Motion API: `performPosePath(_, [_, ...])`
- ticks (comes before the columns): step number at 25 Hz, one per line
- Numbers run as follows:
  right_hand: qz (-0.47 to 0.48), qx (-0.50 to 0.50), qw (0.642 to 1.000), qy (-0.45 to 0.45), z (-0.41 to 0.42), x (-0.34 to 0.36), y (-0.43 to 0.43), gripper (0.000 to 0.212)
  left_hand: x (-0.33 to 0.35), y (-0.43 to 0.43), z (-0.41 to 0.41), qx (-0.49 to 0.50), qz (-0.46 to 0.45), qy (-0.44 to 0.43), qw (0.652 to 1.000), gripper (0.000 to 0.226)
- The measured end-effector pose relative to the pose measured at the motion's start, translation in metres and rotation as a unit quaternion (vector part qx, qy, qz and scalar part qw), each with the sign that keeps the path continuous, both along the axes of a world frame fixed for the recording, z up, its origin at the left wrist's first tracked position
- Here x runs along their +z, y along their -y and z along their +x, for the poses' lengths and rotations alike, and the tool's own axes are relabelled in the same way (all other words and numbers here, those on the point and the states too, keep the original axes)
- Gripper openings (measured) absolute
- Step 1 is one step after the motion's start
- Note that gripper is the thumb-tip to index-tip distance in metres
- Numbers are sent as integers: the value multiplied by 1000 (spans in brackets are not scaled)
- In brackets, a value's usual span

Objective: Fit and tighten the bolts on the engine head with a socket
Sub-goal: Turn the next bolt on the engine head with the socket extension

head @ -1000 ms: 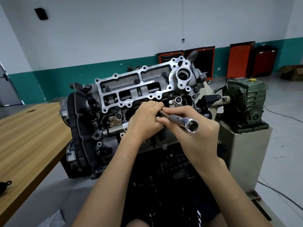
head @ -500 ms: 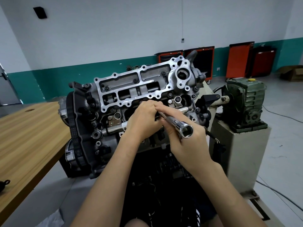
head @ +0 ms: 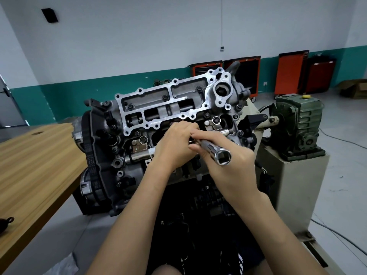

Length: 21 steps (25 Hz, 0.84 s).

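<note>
The grey engine head (head: 168, 108) stands tilted toward me on a stand, with dark bolts in its silver cover frame. My right hand (head: 228, 165) holds a long chrome socket (head: 215, 152) between thumb and fingers; its open square end faces me and its far end points at the middle of the head. My left hand (head: 174, 143) is curled against the head right beside the socket's far end, fingers bent around something small that is hidden. A second chrome tool (head: 220, 132) lies on the head just behind my right fingers.
A wooden table (head: 33, 165) runs along the left, with a dark object (head: 6, 222) near its edge. A green gearbox (head: 297, 124) sits on a beige pedestal (head: 294, 191) to the right. Red tool cabinets (head: 290, 72) line the back wall. Cables (head: 341, 235) trail on the floor.
My right hand and the socket have shifted slightly left and down, the socket's open end turning more toward me. My left hand has stayed on the same spot of the head.
</note>
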State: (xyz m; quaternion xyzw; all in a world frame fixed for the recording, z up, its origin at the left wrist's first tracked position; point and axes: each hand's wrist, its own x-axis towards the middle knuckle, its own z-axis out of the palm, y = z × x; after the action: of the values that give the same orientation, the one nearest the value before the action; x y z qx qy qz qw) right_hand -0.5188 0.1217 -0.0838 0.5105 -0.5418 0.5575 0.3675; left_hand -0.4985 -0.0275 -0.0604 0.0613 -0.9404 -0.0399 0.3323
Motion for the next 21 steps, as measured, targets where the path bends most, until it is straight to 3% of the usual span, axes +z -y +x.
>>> performPosePath(4, [-26, 6, 999, 21, 1, -1, -2, 19, 0, 0, -1, 0, -7, 0, 1000, 13])
performPosePath(7, [-1, 3, 1000, 3, 4, -7, 0, 28, -1, 0, 0, -13, 19, -24, 999, 10])
performPosePath(12, [-29, -15, 999, 24, 0, -1, -5, 26, 0, 2, -2, 4, -22, 9, 1000, 11])
performPosePath(17, [19, 49, 998, 16, 5, -4, -1, 26, 2, -2, 2, -10, 8, -10, 1000, 4])
performPosePath(21, [7, 7, 1000, 13, -1, 1, -4, 24, 2, -2, 1, -3, -19, 3, 1000, 10])
